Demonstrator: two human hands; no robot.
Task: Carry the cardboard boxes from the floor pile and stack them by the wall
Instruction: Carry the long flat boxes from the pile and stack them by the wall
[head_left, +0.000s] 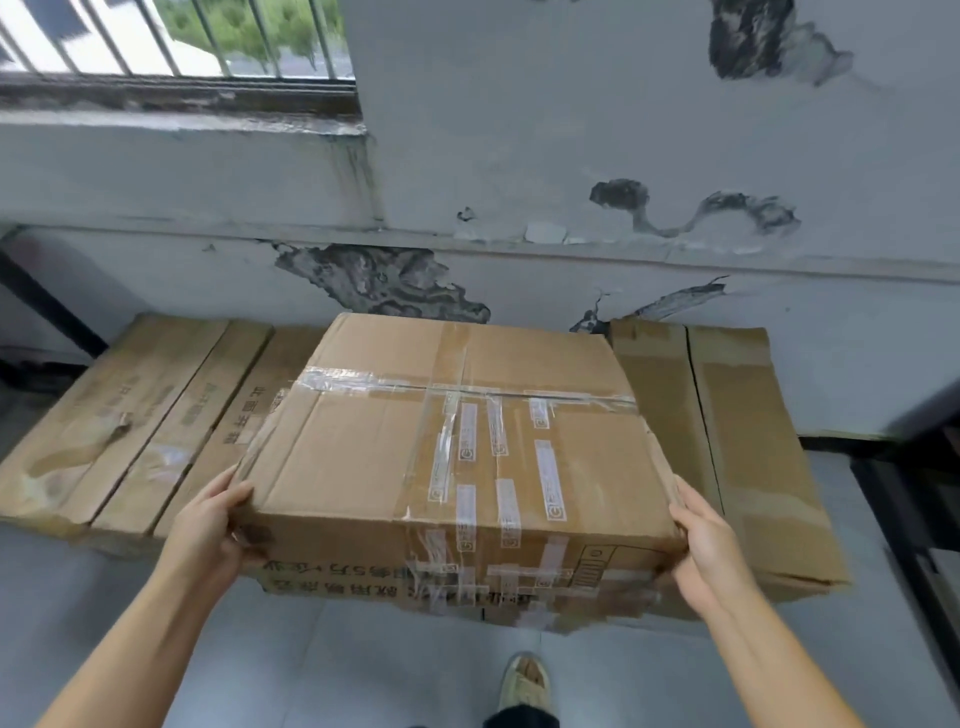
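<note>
Cardboard box (457, 447) gripped at both near corners, left hand (208, 530) and right hand (706, 545) fingers clamped round it, squaring onto boxes by wall (571, 156).

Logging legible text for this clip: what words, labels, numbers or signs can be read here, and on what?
Front side of the held box: upside-down Chinese print with what looks like "5", too blurred to quote.
Small white stickers on its top: round mark only, no legible text.
Flat box on the left: vertical Chinese characters, too blurred to read.
Right flat box, wall: none.
</note>
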